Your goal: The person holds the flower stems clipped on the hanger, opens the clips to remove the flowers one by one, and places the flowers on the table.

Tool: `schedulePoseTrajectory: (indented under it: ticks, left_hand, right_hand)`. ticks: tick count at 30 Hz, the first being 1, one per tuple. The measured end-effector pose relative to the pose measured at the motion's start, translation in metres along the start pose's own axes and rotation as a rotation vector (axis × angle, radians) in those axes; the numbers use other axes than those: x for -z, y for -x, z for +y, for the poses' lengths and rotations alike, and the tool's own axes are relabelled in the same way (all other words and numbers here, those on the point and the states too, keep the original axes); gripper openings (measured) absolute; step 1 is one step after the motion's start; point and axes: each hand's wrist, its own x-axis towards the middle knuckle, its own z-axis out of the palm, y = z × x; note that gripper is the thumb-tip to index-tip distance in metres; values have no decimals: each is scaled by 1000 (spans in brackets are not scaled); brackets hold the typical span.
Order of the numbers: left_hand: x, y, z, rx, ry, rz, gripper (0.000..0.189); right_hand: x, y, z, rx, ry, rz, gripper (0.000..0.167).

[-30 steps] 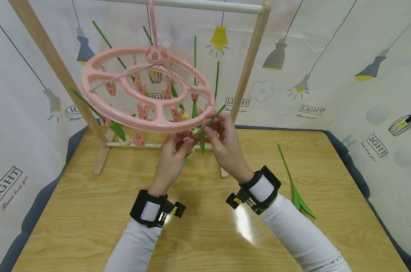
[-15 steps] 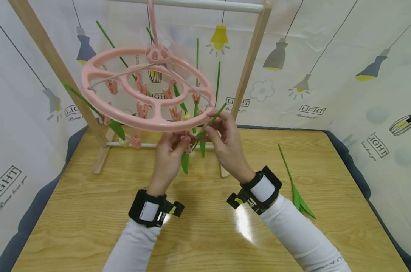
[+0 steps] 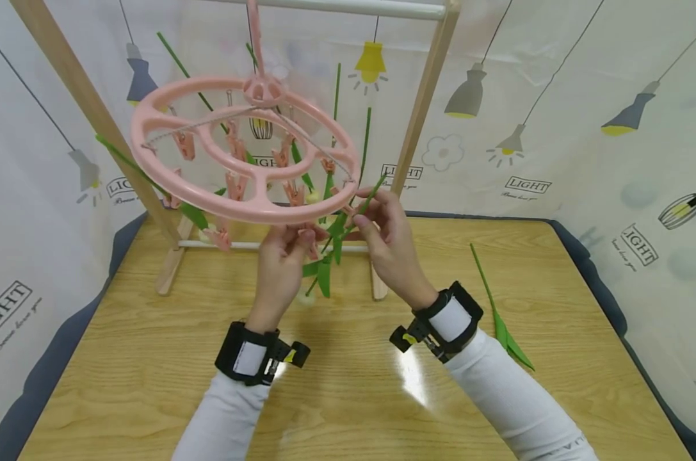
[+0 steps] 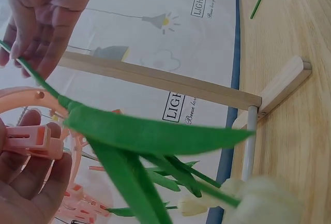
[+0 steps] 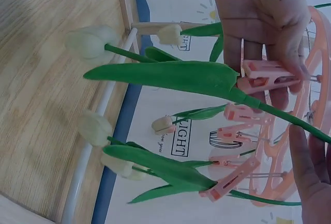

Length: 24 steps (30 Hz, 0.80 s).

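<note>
A round pink clip hanger (image 3: 232, 208) hangs from the rack with pink clothespins under its ring. Near its front rim my left hand (image 3: 278, 266) pinches one pink clothespin (image 5: 266, 74) between thumb and fingers. My right hand (image 3: 390, 246) pinches the stem of an artificial white tulip (image 4: 155, 133). The tulip slants bloom-down, its leaves and pale bloom (image 5: 90, 43) below both hands. In the right wrist view the clothespin's tip overlaps the base of the tulip's leaf. Other white tulips hang bloom-down from the hanger, one in a clothespin (image 5: 230, 180) at the rim.
A wooden rack with a post (image 3: 422, 96) and white top bar (image 3: 348, 8) stands on the wood-grain table (image 3: 348, 397). Another green-stemmed tulip (image 3: 500, 326) lies at the right. A lamp-patterned sheet (image 3: 584, 147) rises behind the table.
The left hand has shifted slightly left and down with the clothespin. The right hand's tulip has come into fuller view, its leaves and bloom now showing below the hands. The hanger has swung slightly left.
</note>
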Motion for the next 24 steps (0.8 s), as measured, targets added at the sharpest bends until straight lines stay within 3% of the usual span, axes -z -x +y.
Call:
schedulePoseTrajectory:
  ticks: [9,16,24]
  left_hand:
    - [1,3,-2,3,42,13,23]
    - [6,4,-2,6,94,-35,25]
    - [16,6,-3,43,80,-48,21]
  right_hand:
    - [18,-2,-1,-6,51,51,33]
    - [37,-4,0,21,77,98,32]
    - [58,-2,0,19,122,154,31]
